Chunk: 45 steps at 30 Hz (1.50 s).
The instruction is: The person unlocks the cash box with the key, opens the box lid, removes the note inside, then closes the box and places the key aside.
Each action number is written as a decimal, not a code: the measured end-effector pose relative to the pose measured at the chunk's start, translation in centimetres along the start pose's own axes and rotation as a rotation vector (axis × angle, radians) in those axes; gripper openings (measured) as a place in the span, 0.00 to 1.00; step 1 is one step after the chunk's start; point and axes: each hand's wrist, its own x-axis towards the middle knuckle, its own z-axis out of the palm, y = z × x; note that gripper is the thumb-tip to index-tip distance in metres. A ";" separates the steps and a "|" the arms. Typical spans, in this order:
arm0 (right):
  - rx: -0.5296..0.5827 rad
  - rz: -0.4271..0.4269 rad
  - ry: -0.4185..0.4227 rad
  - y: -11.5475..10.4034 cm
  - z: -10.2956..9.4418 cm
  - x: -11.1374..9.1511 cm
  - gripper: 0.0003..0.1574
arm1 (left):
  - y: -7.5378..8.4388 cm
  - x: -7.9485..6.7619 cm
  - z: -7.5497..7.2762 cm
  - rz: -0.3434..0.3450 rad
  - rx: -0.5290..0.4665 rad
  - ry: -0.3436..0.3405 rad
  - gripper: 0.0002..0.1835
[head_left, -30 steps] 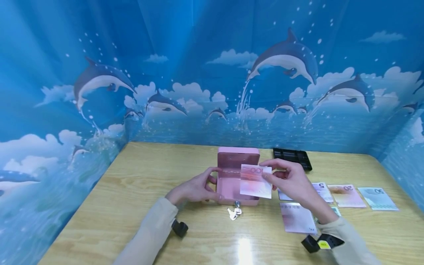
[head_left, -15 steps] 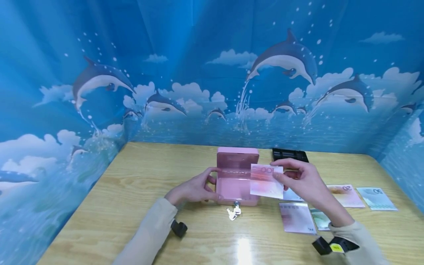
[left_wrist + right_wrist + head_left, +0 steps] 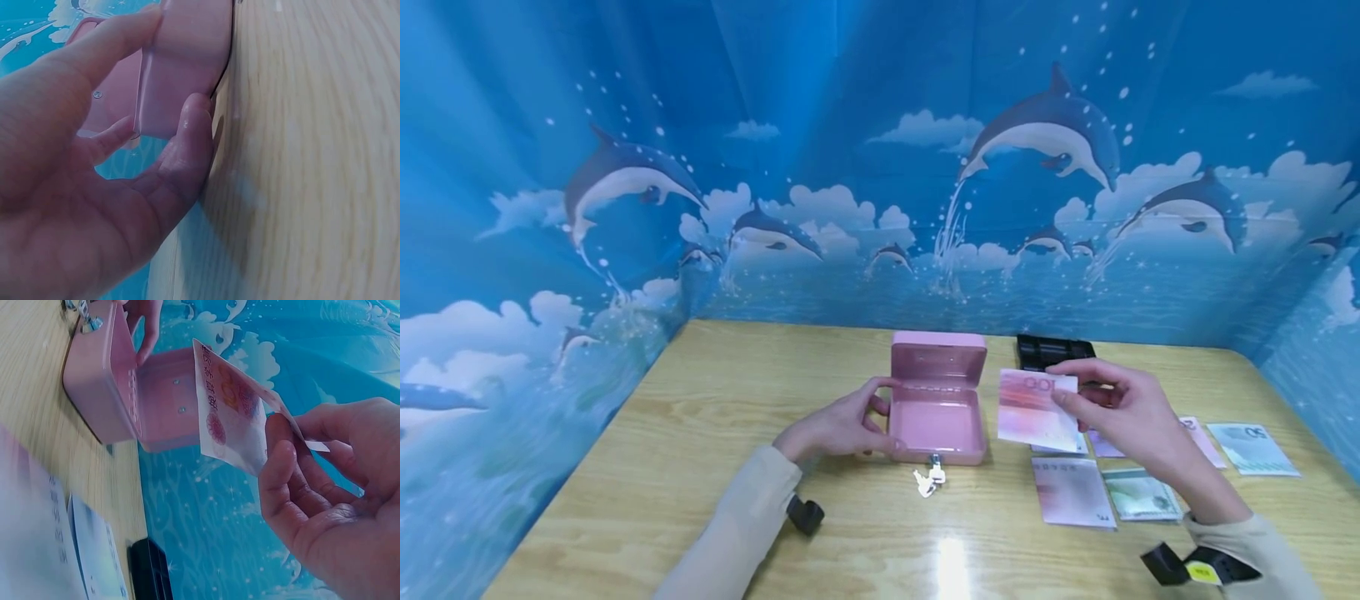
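Observation:
A pink metal cash box stands with its lid raised, and its bare pink floor shows. My left hand grips the box's left end, thumb near the front and fingers toward the back. In the left wrist view its fingertips touch the pink wall. Just right of the box, my right hand pinches a red 100 banknote by its right edge, held above the table. The right wrist view shows this note slightly bent between thumb and fingers. Keys hang at the box's front lock.
Several banknotes lie on the right of the wooden table: a purplish one, a green one and a 50 among them. The right hand partly covers others. Behind them lies a black compartment tray. A dolphin-print curtain surrounds the table.
My right hand has drawn the 100 banknote rightward, from over the box to beside it. The left hand and the box have stayed in place.

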 end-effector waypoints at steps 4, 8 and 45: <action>-0.045 0.054 0.008 0.3 -0.8 -0.3 0.22 | -0.1 0.1 -0.1 0.018 -0.002 -0.011 0.50; -0.089 0.099 0.021 0.9 -1.7 -0.6 0.25 | 0.0 0.2 -0.2 0.037 0.002 -0.024 0.51; -0.002 0.138 0.212 8.4 -7.5 -4.7 0.19 | 0.2 0.2 -0.2 0.032 0.033 -0.015 0.49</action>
